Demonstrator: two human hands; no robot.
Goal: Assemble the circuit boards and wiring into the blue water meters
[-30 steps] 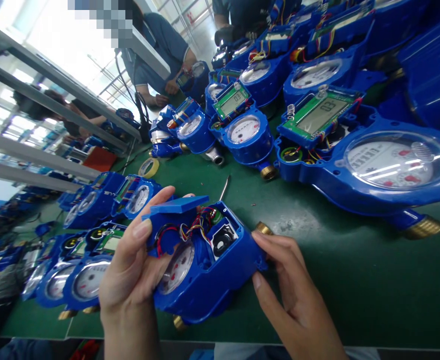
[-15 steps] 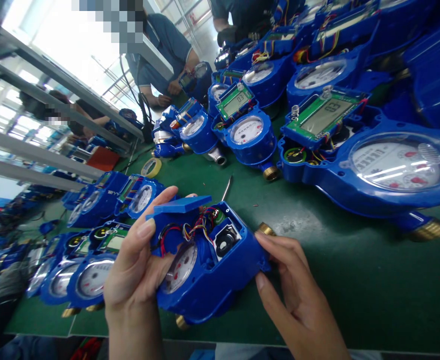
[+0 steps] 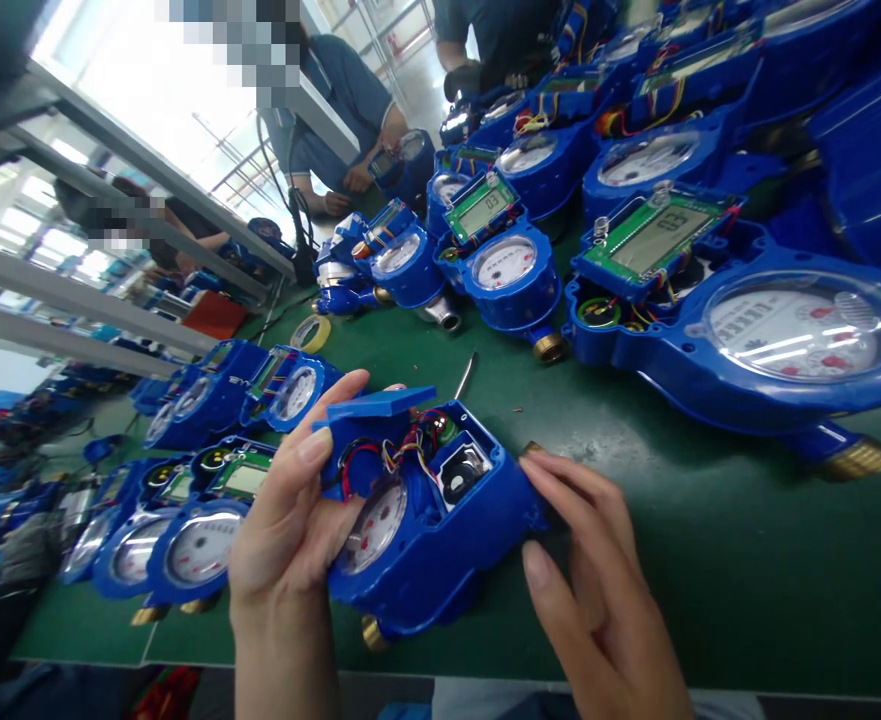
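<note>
A blue water meter (image 3: 440,550) is tilted between my hands above the green table, its electronics housing uncovered. Inside show coloured wires (image 3: 402,450), a round green part and a black disc in a white holder (image 3: 462,478). My left hand (image 3: 290,510) holds the raised blue display box (image 3: 380,403) between thumb and fingers, the palm beside the clear dial (image 3: 376,525). The front of that box is turned away. My right hand (image 3: 605,560) grips the meter's right end, fingertips by a brass fitting (image 3: 531,450) and thumb near the lower corner.
Several meters with green display boards (image 3: 485,215) stand to the right and behind; more meters (image 3: 204,545) are at left. A thin metal tool (image 3: 466,376) and a tape roll (image 3: 311,333) lie on the table (image 3: 710,560). Another person's hands (image 3: 357,178) hold a meter across the table.
The whole view has shifted slightly to the right. My hands keep nearly the same hold on the meter, and the display box is still raised.
</note>
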